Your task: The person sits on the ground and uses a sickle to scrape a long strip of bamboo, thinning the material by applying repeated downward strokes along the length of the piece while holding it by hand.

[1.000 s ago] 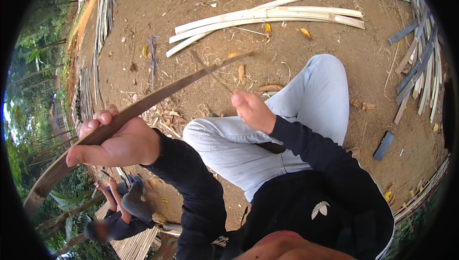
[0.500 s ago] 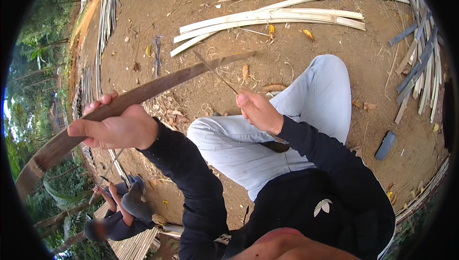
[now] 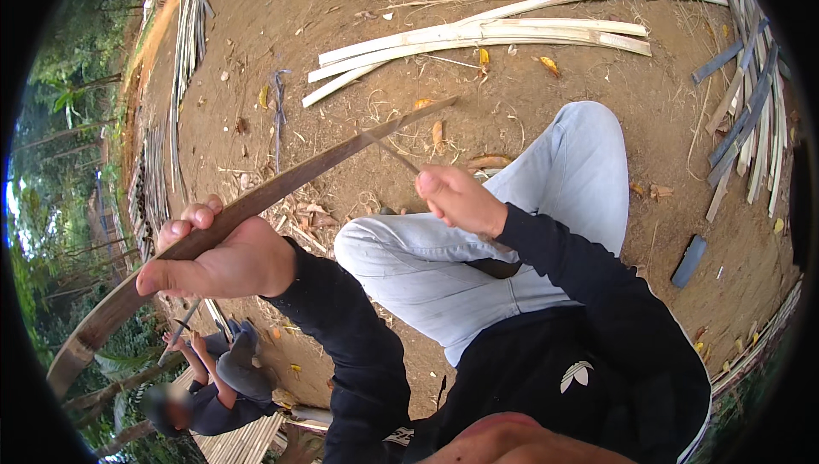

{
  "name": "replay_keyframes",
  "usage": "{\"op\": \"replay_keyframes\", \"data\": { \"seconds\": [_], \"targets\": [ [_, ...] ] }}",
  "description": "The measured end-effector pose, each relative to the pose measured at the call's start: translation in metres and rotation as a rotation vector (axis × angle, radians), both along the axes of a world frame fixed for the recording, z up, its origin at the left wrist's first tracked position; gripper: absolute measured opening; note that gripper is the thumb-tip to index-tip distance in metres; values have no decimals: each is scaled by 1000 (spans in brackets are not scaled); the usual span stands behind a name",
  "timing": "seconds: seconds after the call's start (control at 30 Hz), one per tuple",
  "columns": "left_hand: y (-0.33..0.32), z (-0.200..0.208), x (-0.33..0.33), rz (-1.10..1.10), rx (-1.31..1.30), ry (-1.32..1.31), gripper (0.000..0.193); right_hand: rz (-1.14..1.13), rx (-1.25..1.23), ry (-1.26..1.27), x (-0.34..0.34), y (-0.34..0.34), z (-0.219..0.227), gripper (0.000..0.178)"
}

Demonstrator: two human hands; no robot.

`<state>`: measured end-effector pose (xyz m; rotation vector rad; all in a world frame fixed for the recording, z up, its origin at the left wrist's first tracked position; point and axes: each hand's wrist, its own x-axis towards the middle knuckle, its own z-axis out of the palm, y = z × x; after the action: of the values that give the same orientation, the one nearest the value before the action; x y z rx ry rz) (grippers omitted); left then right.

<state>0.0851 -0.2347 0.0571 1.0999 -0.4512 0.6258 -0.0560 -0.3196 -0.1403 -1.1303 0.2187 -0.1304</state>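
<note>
My left hand [image 3: 230, 261] grips a long brown bamboo strip [image 3: 294, 172], with the thumb on the near side and fingertips showing over the far edge. The strip slants from the lower left up to a narrow tip beyond my knees. A fist is made by my right hand [image 3: 461, 200], above my lap, round the end of a slim knife [image 3: 394, 153]. Its handle is hidden in the fist. The thin blade, smeared by motion, crosses the strip near its narrow end; whether it cuts in, I cannot tell.
Pale split strips [image 3: 486, 36] lie on the dirt ahead, with a heap of more strips [image 3: 751, 123] at the right. A dark flat block [image 3: 688, 261] rests right of my crossed legs. At lower left another person [image 3: 226, 379] sits working with a long piece.
My left hand and the strip have shifted right and nearer to me, and the strip slants more steeply. The right hand has moved slightly left; the knife still crosses the strip.
</note>
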Motion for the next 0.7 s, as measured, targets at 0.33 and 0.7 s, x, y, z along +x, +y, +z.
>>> {"op": "replay_keyframes", "data": {
  "seconds": [0.33,0.7],
  "targets": [
    [12,-8,-13,105,108,-30,60,31,28,-16,-8,23,8,52],
    [14,-12,-20,10,-1,36,59,-154,-331,-76,-4,9,-6,53]
  ]
}}
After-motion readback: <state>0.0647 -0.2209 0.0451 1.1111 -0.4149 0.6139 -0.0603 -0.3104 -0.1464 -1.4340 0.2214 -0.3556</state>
